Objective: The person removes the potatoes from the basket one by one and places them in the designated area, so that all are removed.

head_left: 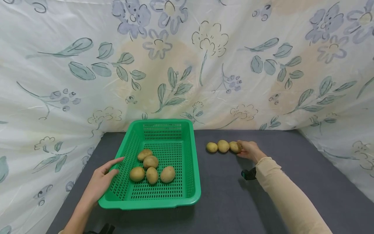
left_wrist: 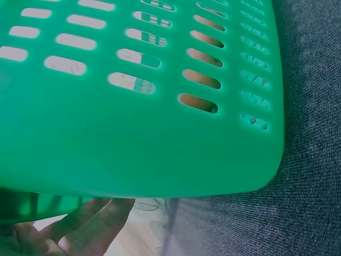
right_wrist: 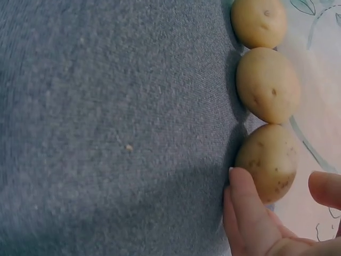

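A green perforated plastic basket (head_left: 163,203) sits on the left part of the table, with several potatoes (head_left: 168,174) inside. My left hand (head_left: 100,180) grips its left rim, thumb over the edge; in the left wrist view, fingers (left_wrist: 98,226) show by the rim. To the right of the basket, three potatoes lie in a touching row: a left one (head_left: 211,147), a middle one (head_left: 223,146) and a right one (head_left: 235,147). My right hand (head_left: 248,151) is at the right potato. Fingers (right_wrist: 250,208) lie along that potato's side, while the thumb stands apart from it.
Dark grey cloth (head_left: 222,195) covers the table. Behind and at both sides hangs a pale floral curtain (head_left: 181,65), close behind the potato row and the basket's far end. A dark wrist device (head_left: 249,174) sits below the right wrist.
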A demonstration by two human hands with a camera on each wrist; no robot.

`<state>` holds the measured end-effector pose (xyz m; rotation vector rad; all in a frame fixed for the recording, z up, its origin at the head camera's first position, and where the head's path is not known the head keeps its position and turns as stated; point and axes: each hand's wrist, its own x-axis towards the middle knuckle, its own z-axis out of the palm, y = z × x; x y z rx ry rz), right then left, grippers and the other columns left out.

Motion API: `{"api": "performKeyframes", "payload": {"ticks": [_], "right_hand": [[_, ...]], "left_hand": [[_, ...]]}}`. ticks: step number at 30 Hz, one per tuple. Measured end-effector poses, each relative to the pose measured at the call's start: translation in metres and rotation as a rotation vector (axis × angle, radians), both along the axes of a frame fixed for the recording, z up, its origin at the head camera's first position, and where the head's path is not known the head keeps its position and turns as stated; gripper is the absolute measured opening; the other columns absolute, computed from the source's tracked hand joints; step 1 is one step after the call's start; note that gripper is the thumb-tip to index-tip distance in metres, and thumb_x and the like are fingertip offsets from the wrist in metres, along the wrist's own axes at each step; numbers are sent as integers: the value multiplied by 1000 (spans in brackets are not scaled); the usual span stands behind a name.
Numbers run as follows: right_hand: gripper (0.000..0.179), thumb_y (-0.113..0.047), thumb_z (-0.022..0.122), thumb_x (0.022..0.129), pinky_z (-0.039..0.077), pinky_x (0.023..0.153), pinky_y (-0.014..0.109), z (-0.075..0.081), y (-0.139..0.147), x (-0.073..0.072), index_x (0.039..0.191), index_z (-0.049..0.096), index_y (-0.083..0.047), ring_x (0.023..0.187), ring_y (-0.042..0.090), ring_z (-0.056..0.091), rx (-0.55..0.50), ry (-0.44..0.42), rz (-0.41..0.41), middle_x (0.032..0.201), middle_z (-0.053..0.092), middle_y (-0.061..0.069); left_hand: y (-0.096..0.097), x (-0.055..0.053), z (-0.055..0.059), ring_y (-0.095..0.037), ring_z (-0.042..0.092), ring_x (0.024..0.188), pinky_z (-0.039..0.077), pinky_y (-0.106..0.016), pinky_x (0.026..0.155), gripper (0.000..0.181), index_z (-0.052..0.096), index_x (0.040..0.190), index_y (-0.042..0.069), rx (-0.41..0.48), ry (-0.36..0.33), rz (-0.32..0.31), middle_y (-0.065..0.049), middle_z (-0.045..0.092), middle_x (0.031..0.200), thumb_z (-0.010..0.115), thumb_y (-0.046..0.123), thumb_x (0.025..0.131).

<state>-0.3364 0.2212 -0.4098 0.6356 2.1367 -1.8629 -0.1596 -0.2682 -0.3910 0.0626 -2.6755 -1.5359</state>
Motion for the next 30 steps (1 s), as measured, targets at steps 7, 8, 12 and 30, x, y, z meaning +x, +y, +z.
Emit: {"api": "performKeyframes", "payload": {"ticks": [7, 8, 12, 30], "right_hand": [[67, -26, 40, 103, 46, 91, 38, 5, 2, 4, 149, 7, 9, 124, 42, 42, -1, -28, 58, 140, 25, 37], [67, -26, 40, 103, 46, 92, 38, 5, 2, 4, 149, 6, 9, 124, 42, 42, -1, -30, 64, 140, 25, 37], [68, -25, 40, 102, 46, 92, 39, 4, 6, 4, 148, 4, 10, 123, 43, 43, 2, -32, 69, 139, 25, 37], [71, -35, 39, 102, 52, 81, 36, 34, 32, -2, 149, 9, 10, 115, 39, 48, 104, -9, 86, 139, 29, 36]], "left_hand": [[-2, 1, -1, -9, 18, 45, 32, -33, 49, 44, 41, 145, 9, 4, 3, -4, -22, 43, 133, 42, 14, 101], [-2, 1, -1, -9, 20, 46, 33, -32, 51, 44, 40, 145, 9, 2, 2, -4, -22, 43, 133, 42, 14, 101], [-1, 1, -1, -10, 20, 45, 33, -31, 49, 44, 41, 145, 9, 4, -4, 1, -17, 54, 92, 42, 13, 101], [-1, 0, 0, -11, 19, 47, 31, -34, 52, 45, 39, 146, 10, 16, 3, -11, -21, 41, 136, 41, 14, 101]]}}
